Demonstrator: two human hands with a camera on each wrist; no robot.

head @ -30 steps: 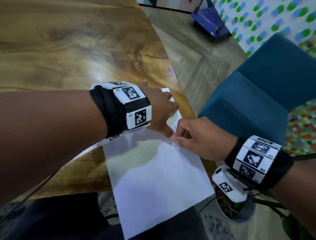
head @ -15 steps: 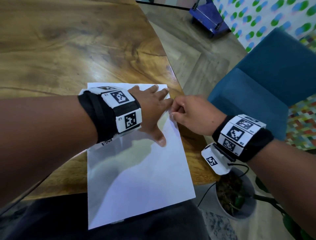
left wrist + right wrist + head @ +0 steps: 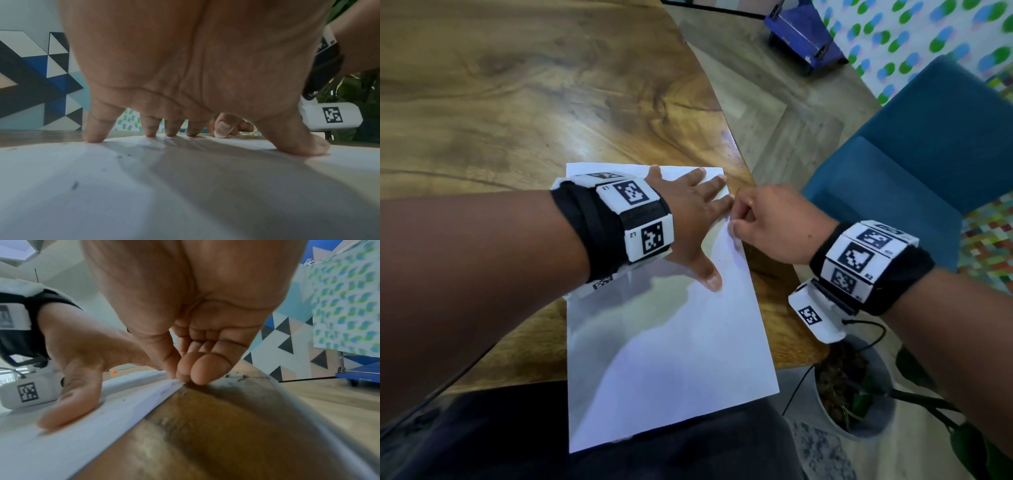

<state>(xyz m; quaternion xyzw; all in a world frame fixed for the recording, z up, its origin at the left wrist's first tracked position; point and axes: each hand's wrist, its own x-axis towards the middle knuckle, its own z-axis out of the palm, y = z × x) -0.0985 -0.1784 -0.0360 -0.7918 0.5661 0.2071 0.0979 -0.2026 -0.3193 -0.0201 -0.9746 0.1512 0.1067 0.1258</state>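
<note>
A white sheet of paper (image 3: 671,342) lies on the wooden table (image 3: 517,102), its near end hanging past the table edge over my lap. My left hand (image 3: 698,212) rests flat on the sheet's far part, fingers spread and thumb pointing toward me; the left wrist view shows its fingertips (image 3: 94,138) touching the paper (image 3: 102,186). My right hand (image 3: 767,222) is curled at the sheet's right edge, next to the left fingertips. In the right wrist view its thumb and fingertips (image 3: 197,374) meet on the edge of the paper (image 3: 72,426).
A blue upholstered chair (image 3: 928,164) stands right of the table. A potted plant (image 3: 852,387) sits on the floor under my right wrist. A blue cart (image 3: 801,37) is at the far wall. The table's right edge runs just beside the paper.
My right hand has slid away from me along the paper's right edge. My left hand has gone from bunched fingers to lying flat and spread on the sheet.
</note>
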